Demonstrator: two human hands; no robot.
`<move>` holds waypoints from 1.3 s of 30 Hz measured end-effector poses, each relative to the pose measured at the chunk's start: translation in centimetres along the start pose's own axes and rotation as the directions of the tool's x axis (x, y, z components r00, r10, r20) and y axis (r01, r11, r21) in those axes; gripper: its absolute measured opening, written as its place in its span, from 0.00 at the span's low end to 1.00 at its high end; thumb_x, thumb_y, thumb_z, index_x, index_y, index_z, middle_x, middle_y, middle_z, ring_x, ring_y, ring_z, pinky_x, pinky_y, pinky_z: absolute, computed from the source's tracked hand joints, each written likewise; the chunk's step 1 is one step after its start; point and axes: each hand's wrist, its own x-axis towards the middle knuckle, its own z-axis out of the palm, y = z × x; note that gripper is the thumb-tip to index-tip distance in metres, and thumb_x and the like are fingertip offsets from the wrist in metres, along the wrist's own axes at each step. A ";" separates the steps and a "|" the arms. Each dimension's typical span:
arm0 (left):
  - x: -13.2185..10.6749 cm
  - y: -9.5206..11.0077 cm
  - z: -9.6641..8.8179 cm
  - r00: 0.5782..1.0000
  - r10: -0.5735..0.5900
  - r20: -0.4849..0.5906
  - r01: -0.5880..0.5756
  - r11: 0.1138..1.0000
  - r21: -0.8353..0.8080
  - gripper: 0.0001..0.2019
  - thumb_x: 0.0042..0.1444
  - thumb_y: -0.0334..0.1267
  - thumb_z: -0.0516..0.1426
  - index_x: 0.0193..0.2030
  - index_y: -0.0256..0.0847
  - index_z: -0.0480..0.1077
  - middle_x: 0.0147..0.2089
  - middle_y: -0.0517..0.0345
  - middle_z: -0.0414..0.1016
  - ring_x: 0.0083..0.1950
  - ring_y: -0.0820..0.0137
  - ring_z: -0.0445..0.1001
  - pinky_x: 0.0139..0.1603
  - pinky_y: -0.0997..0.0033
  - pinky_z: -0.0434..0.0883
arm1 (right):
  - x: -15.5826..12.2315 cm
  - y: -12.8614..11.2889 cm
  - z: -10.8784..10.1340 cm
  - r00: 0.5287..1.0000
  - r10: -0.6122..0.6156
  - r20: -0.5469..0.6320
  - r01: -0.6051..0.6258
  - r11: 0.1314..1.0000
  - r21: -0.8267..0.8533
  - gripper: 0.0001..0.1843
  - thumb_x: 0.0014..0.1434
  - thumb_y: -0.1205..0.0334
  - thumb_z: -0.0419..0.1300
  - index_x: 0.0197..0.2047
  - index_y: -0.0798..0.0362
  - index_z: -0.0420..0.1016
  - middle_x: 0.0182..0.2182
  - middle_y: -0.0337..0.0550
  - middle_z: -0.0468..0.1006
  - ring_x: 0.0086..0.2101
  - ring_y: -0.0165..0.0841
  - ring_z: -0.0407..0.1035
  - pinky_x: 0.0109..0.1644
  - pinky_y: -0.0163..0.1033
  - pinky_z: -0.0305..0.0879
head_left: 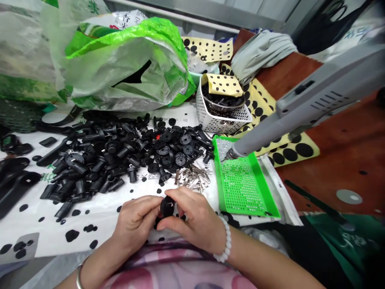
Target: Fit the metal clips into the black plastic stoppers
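Note:
My left hand (136, 222) and my right hand (194, 218) meet near the table's front edge, both with fingers pinched round a small round black plastic part (167, 205). Just beyond my hands lies a little heap of silver metal clips (192, 176). Farther back spreads a large pile of black plastic parts (120, 150), tubes and round discs mixed together, on a white sheet.
A green perforated tray (245, 180) lies to the right, with a grey electric screwdriver (303, 108) hanging over it. A white basket (221, 114) of black parts stands behind, next to yellow sheets with black dots (288, 150). Green and clear plastic bags (120, 60) fill the back left.

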 end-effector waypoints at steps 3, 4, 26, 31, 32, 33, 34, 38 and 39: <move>0.1 0.0 0.1 0.999 -0.039 -0.004 0.038 0.996 -0.077 0.09 0.51 0.31 0.57 0.33 0.45 0.78 0.28 0.59 0.81 0.28 0.68 0.78 0.30 0.75 0.74 | 0.2 -0.1 0.1 0.998 0.020 0.061 -0.018 1.000 -0.025 0.22 0.60 0.47 0.54 0.45 0.59 0.68 0.29 0.46 0.73 0.29 0.35 0.68 0.32 0.38 0.66; 0.2 0.1 0.1 0.998 -0.060 -0.011 0.059 0.993 -0.101 0.08 0.51 0.31 0.57 0.33 0.45 0.78 0.28 0.59 0.81 0.28 0.68 0.78 0.29 0.75 0.74 | 0.4 -0.1 0.1 0.998 0.028 0.063 -0.026 0.999 -0.039 0.23 0.60 0.46 0.53 0.44 0.59 0.68 0.29 0.46 0.73 0.30 0.36 0.68 0.32 0.39 0.66; -1.5 1.3 -3.7 0.999 -0.031 -0.004 0.032 0.994 0.103 0.17 0.57 0.32 0.54 0.54 0.40 0.67 0.45 0.49 0.76 0.45 0.65 0.74 0.47 0.68 0.70 | 0.5 1.2 -0.1 0.998 0.027 -0.061 -0.015 0.981 0.193 0.08 0.58 0.68 0.58 0.42 0.49 0.73 0.43 0.45 0.77 0.43 0.35 0.73 0.47 0.37 0.72; -5.5 -1.4 -9.3 0.890 0.001 -0.456 0.300 0.751 0.589 0.14 0.53 0.38 0.58 0.46 0.40 0.67 0.44 0.47 0.72 0.48 0.58 0.70 0.50 0.57 0.66 | 0.5 1.4 0.2 0.987 0.087 -0.133 -0.056 0.972 0.227 0.08 0.57 0.68 0.58 0.40 0.49 0.74 0.43 0.47 0.77 0.44 0.37 0.73 0.48 0.40 0.71; -6.1 -2.2 -10.1 0.880 -0.030 -0.473 0.373 0.660 0.652 0.15 0.51 0.42 0.59 0.45 0.38 0.67 0.44 0.46 0.71 0.48 0.56 0.69 0.50 0.53 0.65 | 0.5 1.5 0.3 0.987 0.088 -0.132 -0.056 0.971 0.230 0.08 0.57 0.68 0.58 0.40 0.49 0.74 0.43 0.46 0.77 0.44 0.37 0.73 0.48 0.40 0.71; -6.6 -2.9 -10.8 0.874 -0.062 -0.482 0.421 0.594 0.686 0.16 0.50 0.44 0.59 0.44 0.38 0.67 0.44 0.45 0.71 0.47 0.54 0.69 0.50 0.51 0.64 | 0.5 1.5 0.4 0.988 0.086 -0.127 -0.055 0.971 0.232 0.08 0.57 0.69 0.58 0.40 0.49 0.74 0.43 0.46 0.77 0.44 0.37 0.73 0.48 0.40 0.71; -6.9 -3.6 -11.2 0.869 -0.086 -0.487 0.449 0.551 0.704 0.16 0.51 0.46 0.59 0.42 0.38 0.67 0.43 0.45 0.70 0.47 0.54 0.69 0.49 0.51 0.64 | 0.5 1.6 0.6 0.989 0.081 -0.121 -0.051 0.971 0.233 0.08 0.57 0.69 0.58 0.40 0.49 0.74 0.43 0.46 0.77 0.44 0.37 0.73 0.48 0.40 0.71; -7.8 -5.0 -11.4 0.867 -0.078 -0.493 0.442 0.578 0.686 0.11 0.54 0.44 0.56 0.39 0.39 0.67 0.44 0.47 0.72 0.47 0.56 0.70 0.53 0.51 0.61 | 0.4 1.4 0.9 0.994 0.047 -0.093 -0.023 0.969 0.244 0.10 0.58 0.70 0.58 0.42 0.49 0.73 0.43 0.46 0.76 0.44 0.36 0.72 0.48 0.39 0.70; -7.9 -5.0 -11.4 0.863 -0.072 -0.500 0.436 0.607 0.665 0.11 0.54 0.44 0.56 0.39 0.39 0.67 0.44 0.48 0.72 0.47 0.57 0.71 0.55 0.50 0.60 | 0.4 1.4 1.0 0.995 0.047 -0.088 -0.024 0.968 0.251 0.10 0.58 0.70 0.58 0.42 0.49 0.73 0.43 0.46 0.76 0.45 0.36 0.71 0.48 0.39 0.70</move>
